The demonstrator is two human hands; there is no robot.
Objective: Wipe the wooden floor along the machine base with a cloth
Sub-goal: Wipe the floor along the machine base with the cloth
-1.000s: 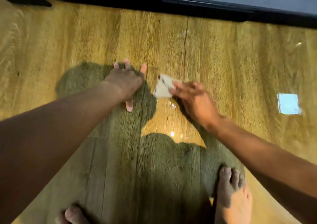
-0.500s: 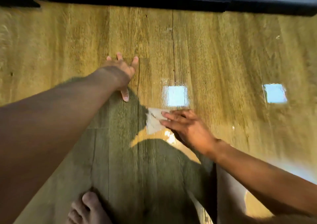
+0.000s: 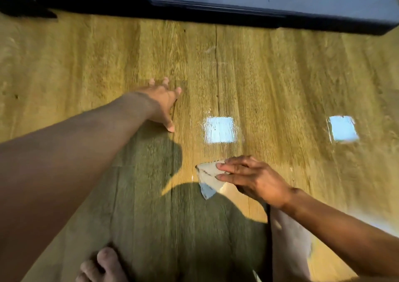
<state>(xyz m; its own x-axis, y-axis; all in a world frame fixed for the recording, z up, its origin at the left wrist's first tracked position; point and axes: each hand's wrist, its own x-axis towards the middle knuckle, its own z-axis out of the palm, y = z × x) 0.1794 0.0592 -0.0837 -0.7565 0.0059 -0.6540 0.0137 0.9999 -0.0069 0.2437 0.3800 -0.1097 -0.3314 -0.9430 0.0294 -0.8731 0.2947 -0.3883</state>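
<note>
Cloth (image 3: 208, 177) pressed flat on the wooden floor (image 3: 269, 76), well short of the machine base (image 3: 216, 14).
I see my right hand (image 3: 252, 178) on the folded cloth, grip open, fingers straight on top. The cloth's long axis runs away from the machine base, pointed tip toward me. My left hand (image 3: 162, 102), grip open and spread, rests on glossy planks nearer the base.

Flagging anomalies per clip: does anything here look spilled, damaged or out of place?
Nothing stands out. The right hand presses a folded beige cloth on the glossy wooden floor; the two pale squares look like reflections.
</note>
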